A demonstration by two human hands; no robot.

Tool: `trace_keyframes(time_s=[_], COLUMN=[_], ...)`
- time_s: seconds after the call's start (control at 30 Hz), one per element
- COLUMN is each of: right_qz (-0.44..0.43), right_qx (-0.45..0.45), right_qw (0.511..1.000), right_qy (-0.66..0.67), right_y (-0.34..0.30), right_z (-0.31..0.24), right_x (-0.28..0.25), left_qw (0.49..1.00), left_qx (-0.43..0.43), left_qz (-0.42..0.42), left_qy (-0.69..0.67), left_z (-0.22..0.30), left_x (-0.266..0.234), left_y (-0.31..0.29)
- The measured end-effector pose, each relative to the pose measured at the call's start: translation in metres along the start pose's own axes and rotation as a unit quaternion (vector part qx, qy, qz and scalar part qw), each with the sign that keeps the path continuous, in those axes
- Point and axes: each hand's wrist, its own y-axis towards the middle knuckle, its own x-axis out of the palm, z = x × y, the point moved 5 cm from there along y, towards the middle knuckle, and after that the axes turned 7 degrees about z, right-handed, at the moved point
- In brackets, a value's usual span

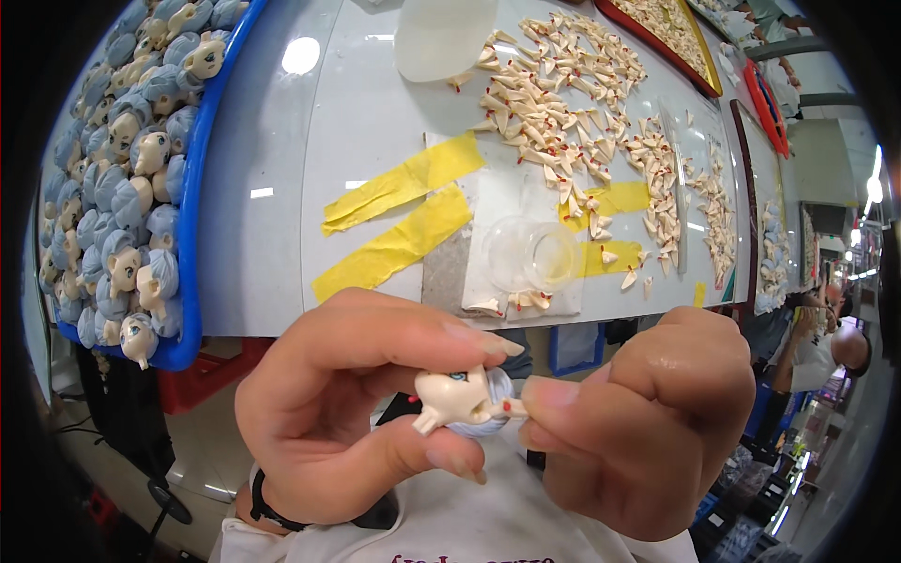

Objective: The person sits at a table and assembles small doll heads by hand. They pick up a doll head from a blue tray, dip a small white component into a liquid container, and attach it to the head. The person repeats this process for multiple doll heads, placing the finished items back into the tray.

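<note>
Close to my body, in front of the table edge, my left hand [319, 403] holds a small doll head [446, 396] between thumb and fingers. The head is cream-coloured with light blue hair and a painted eye, and it lies tilted on its side. A red bit [413, 399] shows on its far left side. My right hand [648, 413] is closed, with thumb and forefinger pinching a small cream pointed piece [513, 407] with a red end. That red end touches the side of the head, beside a small opening. The fingertips hide part of the piece.
A blue tray [192, 216] full of similar heads stands at the left. Many cream pieces [554, 103] lie loose across the table. A clear round dish [554, 255], yellow tape strips [404, 183] and a whitish container [436, 42] sit nearer the middle. Another person [807, 333] is at right.
</note>
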Motion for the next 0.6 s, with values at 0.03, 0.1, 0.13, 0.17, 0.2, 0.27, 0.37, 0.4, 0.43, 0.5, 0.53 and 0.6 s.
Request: trace_keyframes(time_s=[0.03, 0.1, 0.13, 0.17, 0.2, 0.27, 0.37, 0.4, 0.43, 0.5, 0.53, 0.6], right_qz=[0.002, 0.023, 0.043, 0.079, 0.115, 0.094, 0.238, 0.266, 0.294, 0.221, 0.168, -0.004], right_qx=[0.0, -0.01, -0.02, -0.046, -0.071, -0.069, -0.002, 0.016, 0.033, 0.027, 0.014, -0.041], right_qw=[1.0, 0.998, 0.996, 0.992, 0.986, 0.989, 0.971, 0.964, 0.955, 0.975, 0.985, 0.999], right_qy=[-0.014, -0.054, -0.075, -0.087, -0.099, -0.094, -0.019, -0.004, 0.011, -0.024, -0.031, -0.036], right_y=[-0.001, 0.001, 0.001, 0.0, -0.002, -0.004, -0.005, -0.005, -0.006, -0.005, -0.005, -0.004], right_z=[-0.003, -0.009, -0.012, -0.013, -0.014, -0.013, -0.014, -0.014, -0.015, -0.012, -0.01, -0.005], right_x=[0.001, -0.004, -0.006, -0.001, 0.0, -0.001, 0.01, 0.01, 0.01, 0.006, 0.006, -0.003], left_qw=[1.0, 0.999, 0.997, 0.993, 0.99, 0.985, 0.987, 0.987, 0.987, 0.987, 0.985, 0.98], left_qx=[-0.003, 0.022, 0.041, 0.072, 0.088, 0.106, 0.094, 0.09, 0.085, 0.082, 0.084, 0.106], left_qz=[0.002, -0.035, -0.051, -0.055, -0.054, -0.051, -0.044, -0.042, -0.039, -0.052, -0.053, -0.058], left_qy=[0.002, 0.023, 0.04, 0.077, 0.099, 0.124, 0.123, 0.126, 0.129, 0.13, 0.138, 0.16], left_z=[0.0, 0.004, 0.006, 0.007, 0.008, 0.008, 0.007, 0.009, 0.011, 0.009, 0.008, 0.009], left_x=[0.0, -0.001, -0.001, -0.004, -0.005, -0.005, -0.001, -0.001, 0.0, 0.002, 0.001, -0.002], left_y=[-0.001, 0.001, 0.002, 0.0, -0.001, -0.003, -0.002, -0.003, -0.004, -0.001, -0.001, -0.003])
